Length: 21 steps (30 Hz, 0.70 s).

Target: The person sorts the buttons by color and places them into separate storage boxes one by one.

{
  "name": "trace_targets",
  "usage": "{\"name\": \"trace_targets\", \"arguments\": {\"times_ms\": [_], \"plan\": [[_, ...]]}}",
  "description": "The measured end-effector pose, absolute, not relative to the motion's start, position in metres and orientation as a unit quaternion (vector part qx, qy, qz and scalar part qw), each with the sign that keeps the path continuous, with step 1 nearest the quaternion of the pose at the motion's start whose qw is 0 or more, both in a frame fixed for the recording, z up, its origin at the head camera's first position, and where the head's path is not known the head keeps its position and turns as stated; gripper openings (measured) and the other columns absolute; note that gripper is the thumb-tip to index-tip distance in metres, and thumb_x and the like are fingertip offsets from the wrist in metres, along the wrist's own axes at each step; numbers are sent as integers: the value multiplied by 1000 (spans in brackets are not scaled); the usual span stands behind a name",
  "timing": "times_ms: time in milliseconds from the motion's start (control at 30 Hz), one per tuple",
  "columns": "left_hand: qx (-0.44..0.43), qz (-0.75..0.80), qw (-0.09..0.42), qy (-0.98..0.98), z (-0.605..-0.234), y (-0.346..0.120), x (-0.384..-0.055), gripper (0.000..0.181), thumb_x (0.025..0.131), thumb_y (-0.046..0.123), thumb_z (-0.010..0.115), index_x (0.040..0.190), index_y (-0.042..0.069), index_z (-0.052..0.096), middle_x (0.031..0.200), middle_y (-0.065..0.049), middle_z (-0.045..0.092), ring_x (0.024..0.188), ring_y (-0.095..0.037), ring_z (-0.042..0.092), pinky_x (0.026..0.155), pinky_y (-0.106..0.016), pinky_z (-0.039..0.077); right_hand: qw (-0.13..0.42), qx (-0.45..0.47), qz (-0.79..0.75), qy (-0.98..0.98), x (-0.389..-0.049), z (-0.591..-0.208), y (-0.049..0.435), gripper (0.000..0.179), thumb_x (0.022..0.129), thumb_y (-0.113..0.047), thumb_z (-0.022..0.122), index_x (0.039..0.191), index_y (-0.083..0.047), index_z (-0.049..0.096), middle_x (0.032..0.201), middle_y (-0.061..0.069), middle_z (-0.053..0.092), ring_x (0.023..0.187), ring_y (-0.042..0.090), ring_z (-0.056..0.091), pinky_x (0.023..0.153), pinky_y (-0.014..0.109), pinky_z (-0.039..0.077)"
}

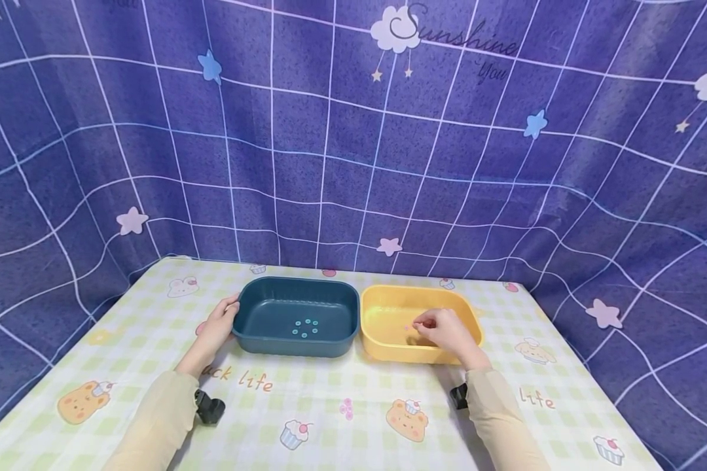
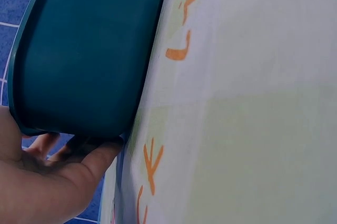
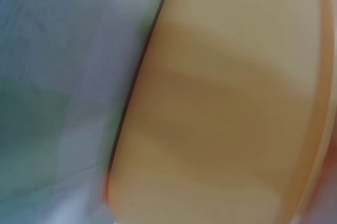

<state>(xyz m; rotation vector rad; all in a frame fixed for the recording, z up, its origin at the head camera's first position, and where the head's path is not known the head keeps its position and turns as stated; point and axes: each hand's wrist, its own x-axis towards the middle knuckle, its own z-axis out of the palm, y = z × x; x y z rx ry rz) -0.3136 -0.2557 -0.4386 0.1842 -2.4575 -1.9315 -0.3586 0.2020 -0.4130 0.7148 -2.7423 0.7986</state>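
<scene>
My left hand (image 1: 217, 325) rests against the left end of a dark teal basin (image 1: 297, 347). In the left wrist view its thumb (image 2: 102, 158) lies along the basin's end wall, with the other fingers partly hidden. Inside that basin lie several small turquoise ring-like pieces (image 1: 308, 321). My right hand (image 1: 448, 331) reaches over the near side of a yellow basin (image 1: 383, 350), its fingertips bent close together above the floor. A tiny pink piece (image 1: 406, 328) shows beside them. Whether anything sits between these fingertips is too small to tell. The right wrist view shows mostly the yellow basin's outer wall (image 3: 210, 103), blurred.
The two basins stand side by side on a checked, cartoon-printed tablecloth (image 1: 324, 392). A blue curtain with a white grid (image 1: 306, 163) hangs behind and around the table. Black wrist-worn devices (image 1: 210, 407) sit at both cuffs.
</scene>
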Motion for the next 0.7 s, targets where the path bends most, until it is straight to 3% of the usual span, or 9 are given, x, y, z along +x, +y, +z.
{"name": "trace_targets", "arguments": {"times_ms": [700], "plan": [[62, -614, 7, -787, -438, -256, -314, 54, 103, 34, 24, 151, 10, 17, 153, -24, 18, 136, -40, 28, 105, -52, 36, 118, 223, 252, -934, -361, -413, 204, 9, 83, -18, 70, 85, -11, 75, 71, -5, 65, 62, 4, 51, 58, 22, 43]]}}
